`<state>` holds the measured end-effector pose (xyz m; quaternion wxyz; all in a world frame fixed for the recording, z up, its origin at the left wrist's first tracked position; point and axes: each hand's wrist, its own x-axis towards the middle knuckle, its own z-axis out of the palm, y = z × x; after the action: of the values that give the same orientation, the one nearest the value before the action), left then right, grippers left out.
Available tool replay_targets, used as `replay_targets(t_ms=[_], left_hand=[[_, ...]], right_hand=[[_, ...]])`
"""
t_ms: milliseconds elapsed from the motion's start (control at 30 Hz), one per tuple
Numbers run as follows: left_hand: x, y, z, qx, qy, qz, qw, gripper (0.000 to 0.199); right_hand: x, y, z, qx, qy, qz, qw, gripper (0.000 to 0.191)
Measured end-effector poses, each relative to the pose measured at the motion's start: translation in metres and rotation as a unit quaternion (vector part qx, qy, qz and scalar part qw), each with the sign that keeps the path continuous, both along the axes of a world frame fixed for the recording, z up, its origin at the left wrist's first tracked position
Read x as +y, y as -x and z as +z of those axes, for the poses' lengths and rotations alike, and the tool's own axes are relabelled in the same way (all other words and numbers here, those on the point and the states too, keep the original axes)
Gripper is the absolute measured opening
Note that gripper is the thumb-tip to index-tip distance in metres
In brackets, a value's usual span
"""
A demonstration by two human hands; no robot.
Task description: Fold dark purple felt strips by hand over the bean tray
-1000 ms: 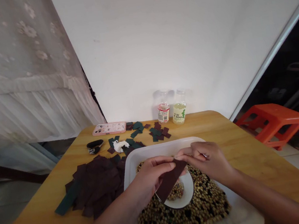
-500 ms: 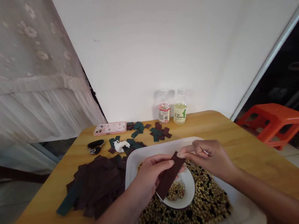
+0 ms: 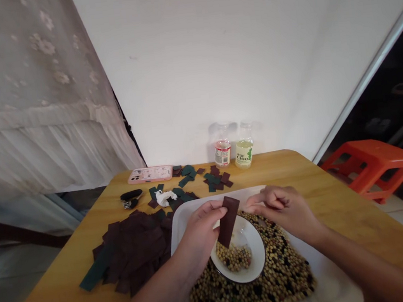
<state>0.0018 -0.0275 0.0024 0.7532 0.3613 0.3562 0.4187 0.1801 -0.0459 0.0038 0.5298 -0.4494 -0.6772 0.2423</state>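
Observation:
My left hand (image 3: 204,225) pinches a dark brown rectangular strip (image 3: 229,218) between thumb and fingers, tilted above a white bowl (image 3: 257,254). To the right of the strip, and apart from it, my right hand (image 3: 284,208) has thumb and forefinger pressed together with the other fingers curled; whatever they hold is too small to make out. Small round tan beads (image 3: 233,259) lie in the bowl. Around it, a white plastic tray (image 3: 336,279) contains many tan and black beads (image 3: 284,270), on which the bowl rests.
Left of the tray is a heap of brown and green strips (image 3: 136,247). Farther back lie a pink-cased phone (image 3: 150,174), keys (image 3: 131,199), crumpled tissue (image 3: 165,197) and small cut pieces (image 3: 217,178). Two bottles (image 3: 244,151) stand by the wall; an orange stool (image 3: 375,164) is at right.
My right fingers have come away from the strip's upper end and moved slightly right. The strip, still in my left hand, has turned more upright, uncovering more of the bowl.

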Motion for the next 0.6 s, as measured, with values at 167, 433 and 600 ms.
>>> replay_targets(t_ms=[167,433,600], left_hand=[[0.000,0.002,0.001,-0.023,-0.016,0.010,1.000,0.010],[0.000,0.003,0.001,-0.083,-0.008,0.036,0.996,0.011],[0.001,0.005,-0.001,-0.101,0.012,0.063,0.993,0.015]], right_hand=[[-0.007,0.005,-0.001,-0.081,0.099,0.193,0.973,0.047],[-0.005,0.006,-0.005,-0.152,0.090,0.160,0.971,0.038],[0.003,0.001,-0.007,-0.128,0.006,0.072,0.989,0.037]])
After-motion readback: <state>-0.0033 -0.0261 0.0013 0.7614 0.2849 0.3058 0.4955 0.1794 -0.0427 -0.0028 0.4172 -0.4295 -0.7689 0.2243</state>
